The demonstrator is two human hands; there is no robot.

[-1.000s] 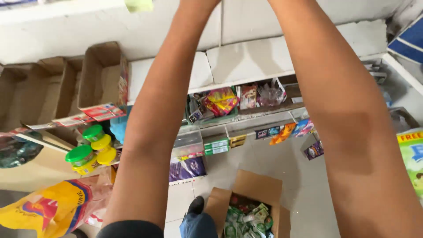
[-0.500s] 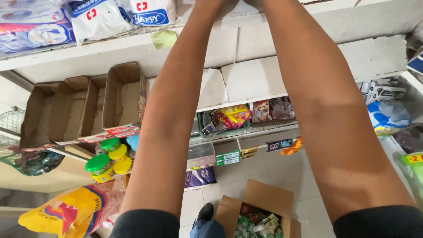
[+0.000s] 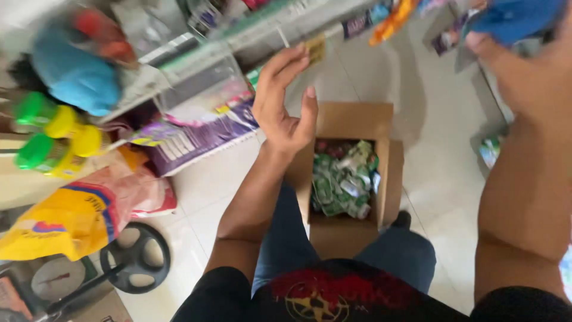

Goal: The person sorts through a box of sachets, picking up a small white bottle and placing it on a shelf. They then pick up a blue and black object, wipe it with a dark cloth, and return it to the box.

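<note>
Two hands, catalogued:
- Left hand [image 3: 285, 104]: fingers spread, empty, above cardboard box [image 3: 351, 122] of green packets [image 3: 342, 179].
- Right hand [image 3: 524, 65]: grasps blue packet [image 3: 515, 18], blurred.

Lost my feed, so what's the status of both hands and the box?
Left hand open, empty, above the box. Right hand up, gripping a blue pack. Box open on floor, full of green packets. Nothing between hand and box.

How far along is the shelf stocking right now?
Shelves already hold goods. In hand: right hand grips a blue packet; left hand is open and empty above the cardboard box. Left: the box holds many green sachets.
</note>
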